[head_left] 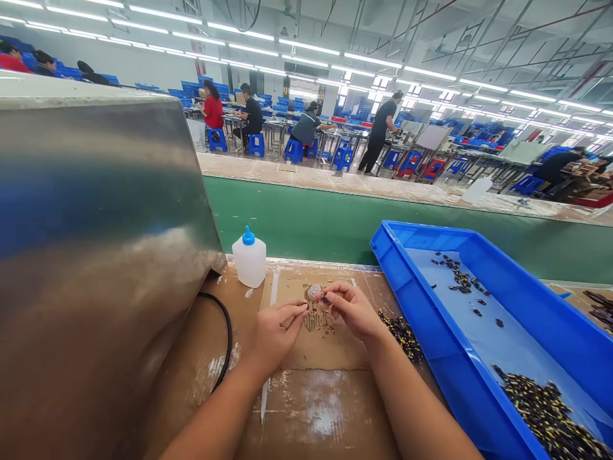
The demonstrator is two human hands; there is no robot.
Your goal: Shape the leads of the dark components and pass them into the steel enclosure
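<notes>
Dark part (325, 298) sits pinched in the right hand (353, 311), above the tabletop (330, 409) near its far edge; the left hand's (276, 331) fingertips nearly meet, on what I cannot tell. Blue tray (433, 239) holds scattered pieces (462, 280) toward its far edge, a black-and-yellow heap (546, 402) nearer.

Pretty bright, lit from above by rows of white ceiling tubes (373, 60), blown out way beyond the grip. Smeary glare on the steel box (96, 211) left of the left hand (276, 335), going murky low down. Patchy sheen on the cardboard (330, 418) just nearer than that. Kinda mushy at the tiny piece (325, 298) in the right hand (353, 311), soft on the far people (382, 128), wide-angle stretched toward the edges.
</notes>
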